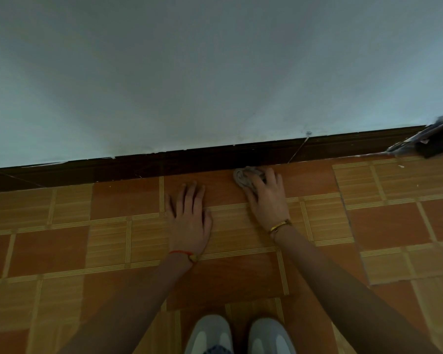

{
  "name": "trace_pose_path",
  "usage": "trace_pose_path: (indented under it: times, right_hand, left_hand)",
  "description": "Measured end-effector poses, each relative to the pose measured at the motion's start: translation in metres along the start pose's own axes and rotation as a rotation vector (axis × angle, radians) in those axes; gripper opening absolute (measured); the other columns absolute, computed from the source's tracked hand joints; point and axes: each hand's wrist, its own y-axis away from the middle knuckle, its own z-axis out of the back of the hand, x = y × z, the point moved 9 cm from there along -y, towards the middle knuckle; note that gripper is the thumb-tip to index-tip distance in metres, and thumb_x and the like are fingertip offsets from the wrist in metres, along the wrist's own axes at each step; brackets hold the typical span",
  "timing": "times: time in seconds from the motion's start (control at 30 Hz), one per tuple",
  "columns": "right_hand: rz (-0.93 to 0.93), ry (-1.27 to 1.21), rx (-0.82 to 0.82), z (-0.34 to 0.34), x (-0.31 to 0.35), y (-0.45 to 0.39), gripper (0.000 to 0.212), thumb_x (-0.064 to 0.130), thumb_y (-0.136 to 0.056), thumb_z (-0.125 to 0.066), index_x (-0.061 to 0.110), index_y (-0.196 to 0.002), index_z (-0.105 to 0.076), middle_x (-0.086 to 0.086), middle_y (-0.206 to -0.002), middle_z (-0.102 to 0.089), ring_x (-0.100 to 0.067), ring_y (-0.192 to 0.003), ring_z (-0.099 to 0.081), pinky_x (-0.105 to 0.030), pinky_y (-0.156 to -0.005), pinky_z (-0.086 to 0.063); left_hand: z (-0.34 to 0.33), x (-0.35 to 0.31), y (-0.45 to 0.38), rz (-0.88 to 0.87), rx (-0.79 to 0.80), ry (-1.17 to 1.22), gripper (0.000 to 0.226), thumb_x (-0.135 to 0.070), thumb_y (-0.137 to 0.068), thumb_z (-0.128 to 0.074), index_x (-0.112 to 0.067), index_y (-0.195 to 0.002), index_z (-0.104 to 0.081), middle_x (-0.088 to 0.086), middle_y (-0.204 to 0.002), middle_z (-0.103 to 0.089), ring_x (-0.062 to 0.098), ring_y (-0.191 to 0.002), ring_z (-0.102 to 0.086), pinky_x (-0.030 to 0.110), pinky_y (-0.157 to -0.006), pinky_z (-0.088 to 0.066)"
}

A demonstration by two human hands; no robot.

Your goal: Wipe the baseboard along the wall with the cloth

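A dark brown baseboard [189, 159] runs along the foot of the pale wall, rising toward the right. My right hand [267, 198] grips a crumpled grey cloth [244, 177] and presses it at the lower edge of the baseboard, where it meets the floor. My left hand [189, 215] lies flat on the tiled floor with its fingers spread, a short way left of the cloth and just short of the baseboard. It holds nothing. A gold bracelet is on the right wrist, a red string on the left.
The floor [62, 251] is orange and tan patterned tile. A dark object [435, 139] rests against the wall at the far right. Two grey shoes [238, 335] show at the bottom edge, below my hands.
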Motion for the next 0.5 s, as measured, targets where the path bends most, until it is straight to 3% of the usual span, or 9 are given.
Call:
trace_pose_path:
  times: [0.3,0.5]
  right_hand:
    - [-0.305,-0.071,-0.122,0.013,-0.026,0.003,0.036,0.016,-0.084,-0.067,0.003,-0.116,-0.057,-0.020,-0.113,-0.048,-0.032,-0.097,-0.046,-0.042,-0.083,-0.045]
    - [-0.033,-0.043,0.002,-0.015,0.031,-0.009,0.038,0.023,-0.085,-0.067,0.010,-0.121,-0.058,-0.017,-0.116,-0.051,-0.031,-0.103,-0.048,-0.038,-0.090,-0.044]
  left_hand:
    - [0.000,0.001,0.000,-0.001,-0.001,0.008,0.056,-0.035,-0.099,-0.038,-0.014,-0.151,-0.041,0.007,-0.159,-0.037,0.029,-0.149,-0.029,0.063,-0.120,-0.017]
    - [0.002,0.000,0.000,-0.006,-0.016,0.024,0.056,-0.035,-0.099,-0.039,-0.014,-0.151,-0.040,0.007,-0.158,-0.037,0.029,-0.149,-0.029,0.064,-0.119,-0.017]
